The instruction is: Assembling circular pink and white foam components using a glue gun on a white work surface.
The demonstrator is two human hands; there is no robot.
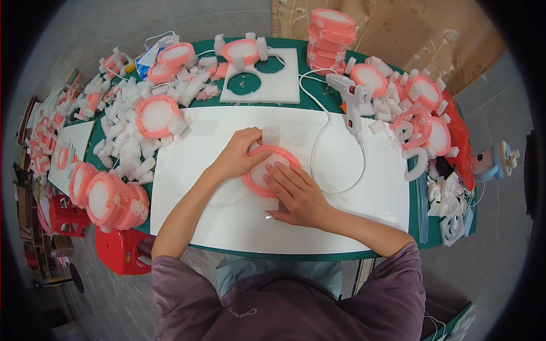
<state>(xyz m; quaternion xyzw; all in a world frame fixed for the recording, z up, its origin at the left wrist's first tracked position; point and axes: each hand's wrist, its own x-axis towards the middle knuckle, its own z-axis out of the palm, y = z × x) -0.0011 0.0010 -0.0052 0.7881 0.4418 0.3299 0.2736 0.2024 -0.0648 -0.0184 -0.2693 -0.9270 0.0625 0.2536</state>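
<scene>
A pink foam ring with a white centre (267, 165) lies on the white board (216, 221) in the middle of the green table. My left hand (242, 152) curls over its upper left rim, next to a small white foam block (272, 136) at its top edge. My right hand (296, 196) lies flat across its lower right part, fingers pressing down on it; another white block (269, 203) sits at the bottom edge. Both hands hold the ring against the board.
A white glue gun (350, 94) with its cord (324, 131) lies right of centre. Finished pink rings are stacked at the back (330, 40), right (426, 119) and left (111, 199). White foam scraps (122, 136) litter the left side. A cut-out white foam sheet (284, 79) lies behind. Red stools (122, 250) stand below left.
</scene>
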